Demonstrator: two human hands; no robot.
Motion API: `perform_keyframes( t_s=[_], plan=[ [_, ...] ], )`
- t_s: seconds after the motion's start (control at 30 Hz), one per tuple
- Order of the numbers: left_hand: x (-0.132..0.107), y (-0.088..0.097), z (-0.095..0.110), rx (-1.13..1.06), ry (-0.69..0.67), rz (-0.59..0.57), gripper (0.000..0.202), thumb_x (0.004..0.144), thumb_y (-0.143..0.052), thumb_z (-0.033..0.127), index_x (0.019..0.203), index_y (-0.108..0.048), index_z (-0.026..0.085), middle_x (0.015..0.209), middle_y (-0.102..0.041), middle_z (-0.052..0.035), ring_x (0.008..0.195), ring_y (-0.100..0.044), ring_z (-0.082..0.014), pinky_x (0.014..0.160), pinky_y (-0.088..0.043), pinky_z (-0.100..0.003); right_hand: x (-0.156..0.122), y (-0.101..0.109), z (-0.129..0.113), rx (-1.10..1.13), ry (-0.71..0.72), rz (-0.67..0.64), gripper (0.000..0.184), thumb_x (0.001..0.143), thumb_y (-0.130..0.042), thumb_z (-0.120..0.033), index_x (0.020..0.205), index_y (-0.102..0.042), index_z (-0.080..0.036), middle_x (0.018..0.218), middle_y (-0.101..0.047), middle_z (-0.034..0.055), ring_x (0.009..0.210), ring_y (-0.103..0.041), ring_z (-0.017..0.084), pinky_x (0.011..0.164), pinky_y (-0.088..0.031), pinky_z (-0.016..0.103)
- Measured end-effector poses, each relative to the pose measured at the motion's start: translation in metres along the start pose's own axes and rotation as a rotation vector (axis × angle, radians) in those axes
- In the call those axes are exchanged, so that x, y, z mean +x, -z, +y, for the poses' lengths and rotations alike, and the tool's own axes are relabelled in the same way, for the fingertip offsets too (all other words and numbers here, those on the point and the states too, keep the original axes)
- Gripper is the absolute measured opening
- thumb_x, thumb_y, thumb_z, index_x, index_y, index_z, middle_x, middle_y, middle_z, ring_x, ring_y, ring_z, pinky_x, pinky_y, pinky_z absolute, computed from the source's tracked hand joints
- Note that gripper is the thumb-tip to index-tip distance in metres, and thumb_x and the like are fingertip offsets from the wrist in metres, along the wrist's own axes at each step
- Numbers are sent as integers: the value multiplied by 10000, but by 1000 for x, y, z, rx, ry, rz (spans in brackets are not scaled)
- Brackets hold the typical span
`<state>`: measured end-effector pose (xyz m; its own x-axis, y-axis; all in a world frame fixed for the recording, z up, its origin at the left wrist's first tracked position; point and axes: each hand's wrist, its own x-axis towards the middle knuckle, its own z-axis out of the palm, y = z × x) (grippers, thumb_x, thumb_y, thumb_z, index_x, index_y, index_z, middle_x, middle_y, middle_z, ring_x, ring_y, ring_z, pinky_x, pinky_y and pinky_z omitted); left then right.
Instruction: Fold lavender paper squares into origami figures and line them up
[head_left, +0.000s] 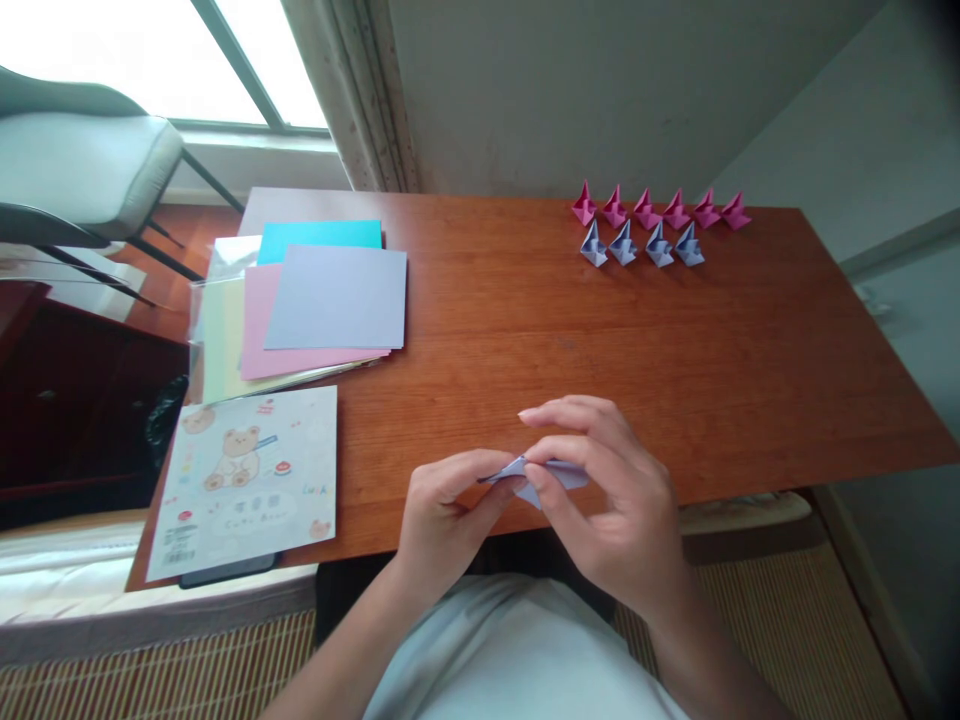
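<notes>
A seated person's bare left hand [442,515] and bare right hand [619,490] each pinch a small, folded lavender paper piece [568,474] between thumb and forefinger, holding it at the near edge of a brown wooden table [480,300]. Toward the far right edge stand six folded bright-pink paper figures [646,212], with four folded lavender paper figures [659,246] lined up before them. On the left, flat lavender paper sheets [341,300] overlap pink ones, above a white bear-printed sheet [255,475].

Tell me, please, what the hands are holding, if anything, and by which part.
A folded lilac paper: the left hand pinches its left part, the right hand near its middle.
</notes>
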<state>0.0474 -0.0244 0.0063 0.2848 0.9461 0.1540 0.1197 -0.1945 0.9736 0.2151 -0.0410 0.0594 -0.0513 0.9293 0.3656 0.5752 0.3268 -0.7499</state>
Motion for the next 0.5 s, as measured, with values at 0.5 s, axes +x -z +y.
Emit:
perform_keyframes(
  t_s=[0.5],
  plan=[
    [1, 0, 3, 64, -37, -30, 124, 876, -681, 116, 908, -766, 200, 830, -795, -17, 678, -719, -132, 668, -563, -195, 1, -2, 3, -2, 9, -7, 134, 857, -632, -101, 879, -630, -233, 1129, -705, 56, 1126, -594, 256, 995, -500, 477]
  ],
)
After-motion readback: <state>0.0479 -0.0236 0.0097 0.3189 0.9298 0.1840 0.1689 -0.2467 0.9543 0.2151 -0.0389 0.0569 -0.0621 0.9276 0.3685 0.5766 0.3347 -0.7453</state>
